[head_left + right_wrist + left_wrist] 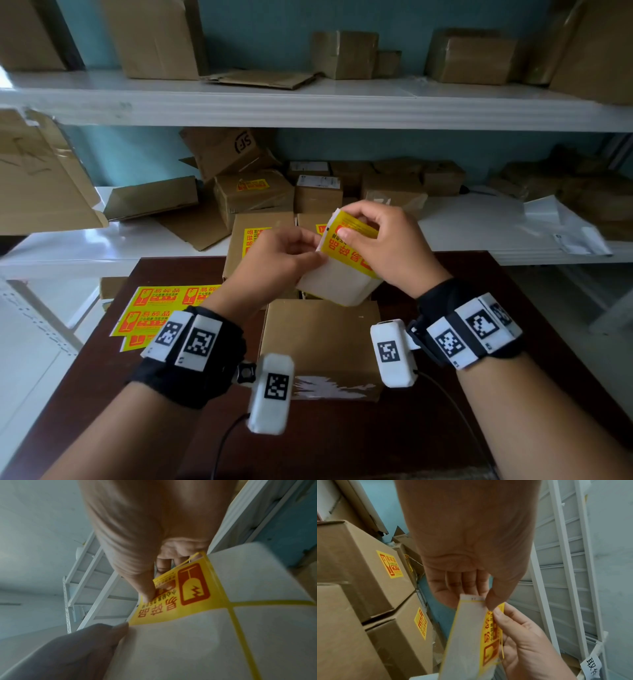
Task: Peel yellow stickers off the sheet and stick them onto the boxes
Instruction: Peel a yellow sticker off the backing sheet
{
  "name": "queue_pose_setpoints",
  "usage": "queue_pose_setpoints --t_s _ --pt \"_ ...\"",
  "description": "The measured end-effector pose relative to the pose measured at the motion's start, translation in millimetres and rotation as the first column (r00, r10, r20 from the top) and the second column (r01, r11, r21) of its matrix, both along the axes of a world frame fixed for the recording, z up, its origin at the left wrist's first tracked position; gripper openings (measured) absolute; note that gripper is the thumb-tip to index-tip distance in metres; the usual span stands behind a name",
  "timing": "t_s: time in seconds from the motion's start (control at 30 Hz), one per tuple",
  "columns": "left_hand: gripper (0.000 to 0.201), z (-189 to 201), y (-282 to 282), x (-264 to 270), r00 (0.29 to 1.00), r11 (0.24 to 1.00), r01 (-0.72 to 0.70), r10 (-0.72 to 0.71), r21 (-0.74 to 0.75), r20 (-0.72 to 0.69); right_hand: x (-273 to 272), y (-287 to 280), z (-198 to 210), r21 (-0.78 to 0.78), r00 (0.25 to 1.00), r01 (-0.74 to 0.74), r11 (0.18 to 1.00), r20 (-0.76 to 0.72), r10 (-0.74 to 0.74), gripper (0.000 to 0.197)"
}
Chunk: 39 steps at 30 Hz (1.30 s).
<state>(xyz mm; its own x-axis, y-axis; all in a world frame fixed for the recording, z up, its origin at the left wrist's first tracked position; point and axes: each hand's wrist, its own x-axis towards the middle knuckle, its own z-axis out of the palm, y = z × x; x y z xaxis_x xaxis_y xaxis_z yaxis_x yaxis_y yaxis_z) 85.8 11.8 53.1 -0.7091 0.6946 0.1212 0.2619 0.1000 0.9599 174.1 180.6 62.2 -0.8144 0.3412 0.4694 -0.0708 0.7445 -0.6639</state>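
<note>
Both hands hold a white backing sheet [337, 286] in the air above a plain cardboard box [322, 339] on the dark table. My left hand [291, 251] pinches the sheet's edge [471, 599]. My right hand [380, 240] pinches a yellow sticker [349, 245] with red print, partly lifted off the sheet [188, 649]. In the right wrist view my thumb presses the sticker [173, 601]. Another sheet of yellow stickers [150, 311] lies on the table at the left. A box [255, 240] behind my hands carries a yellow sticker.
White shelves [308, 106] behind the table hold several cardboard boxes, some with yellow stickers [390, 563]. Flattened cartons [44, 178] lean at the left. White plastic bags [561, 226] lie on the right of the lower shelf. The table [342, 442] edge runs along both sides.
</note>
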Motion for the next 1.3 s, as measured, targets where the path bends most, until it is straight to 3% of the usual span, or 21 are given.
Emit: queue_pose_setpoints --t_s 0.23,0.33,0.5,1.3 --pt "0.007 -4.7 0.9 -4.0 0.986 0.990 -0.130 0.124 0.052 0.113 -4.2 3.9 -2.5 0.040 0.985 0.095 0.995 -0.148 -0.088 0.030" --pt "0.008 -7.7 0.8 -7.3 0.969 0.980 -0.188 0.173 0.072 0.174 -4.7 2.7 -0.9 0.099 0.966 0.166 0.981 -0.215 -0.141 0.013" --pt "0.007 -8.3 3.5 -5.8 0.964 0.979 -0.175 0.148 0.109 0.221 -4.9 -7.7 -4.3 0.124 0.998 0.033 0.992 -0.064 -0.025 0.004" --pt "0.013 -10.5 1.9 -6.3 0.951 0.986 -0.032 -0.021 0.166 0.308 -5.3 -7.0 -11.2 0.052 0.999 0.029 0.998 -0.019 -0.028 0.007"
